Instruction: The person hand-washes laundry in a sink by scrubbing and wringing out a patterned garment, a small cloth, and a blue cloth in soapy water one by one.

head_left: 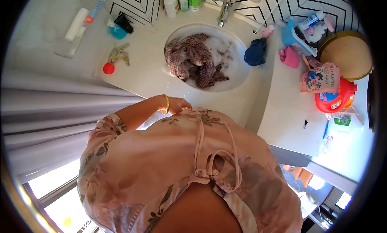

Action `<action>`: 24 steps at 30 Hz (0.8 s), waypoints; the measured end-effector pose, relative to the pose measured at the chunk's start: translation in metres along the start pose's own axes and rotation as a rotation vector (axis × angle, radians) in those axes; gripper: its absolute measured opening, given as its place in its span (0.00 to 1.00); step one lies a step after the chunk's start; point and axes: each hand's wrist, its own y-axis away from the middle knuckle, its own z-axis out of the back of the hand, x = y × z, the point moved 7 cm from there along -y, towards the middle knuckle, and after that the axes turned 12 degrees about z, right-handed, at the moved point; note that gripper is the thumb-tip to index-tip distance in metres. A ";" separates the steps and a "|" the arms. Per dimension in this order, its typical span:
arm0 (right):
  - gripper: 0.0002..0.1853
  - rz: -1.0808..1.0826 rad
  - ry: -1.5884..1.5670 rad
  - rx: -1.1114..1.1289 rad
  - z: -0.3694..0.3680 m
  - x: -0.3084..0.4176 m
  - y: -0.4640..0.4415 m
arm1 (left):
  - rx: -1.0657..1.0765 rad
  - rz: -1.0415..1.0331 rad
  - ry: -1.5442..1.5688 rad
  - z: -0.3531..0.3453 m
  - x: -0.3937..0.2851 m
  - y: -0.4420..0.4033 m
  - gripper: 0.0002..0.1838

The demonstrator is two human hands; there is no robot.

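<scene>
My left hand point(177, 105), with a gold bangle at the wrist, is held against the front of my pink floral top point(161, 146). Its fingers are curled in at the cloth near the counter's front edge, and what they hold, if anything, is hidden. My right hand does not show. Beyond the counter edge, a brown checked cloth point(192, 57) lies bunched and wet in the oval sink point(238, 80), with white suds beside it. The faucet point(224, 13) stands behind the basin.
A dark blue cloth point(255, 52) rests on the sink's right rim. Further right are a pink cloth point(289, 57), a blue basket point(293, 37), a pink pouch point(320, 78) and a red jug point(342, 97). A red cap point(108, 68) and teal bottle point(117, 30) stand left.
</scene>
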 end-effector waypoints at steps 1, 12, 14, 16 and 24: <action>0.13 0.001 -0.015 -0.005 0.000 0.000 0.001 | 0.012 -0.034 -0.048 -0.001 -0.001 -0.003 0.13; 0.14 -0.003 -0.085 0.000 -0.007 0.009 -0.006 | 0.075 0.109 0.224 -0.019 0.036 -0.004 0.16; 0.14 -0.004 -0.089 0.010 -0.009 0.011 -0.008 | 0.107 0.134 0.276 -0.033 0.055 -0.012 0.14; 0.14 -0.002 -0.096 0.021 -0.011 0.013 -0.012 | 0.030 0.150 0.183 -0.017 0.032 0.025 0.12; 0.14 -0.002 -0.126 0.078 -0.015 0.021 -0.030 | 0.032 0.257 0.505 -0.068 0.093 0.033 0.08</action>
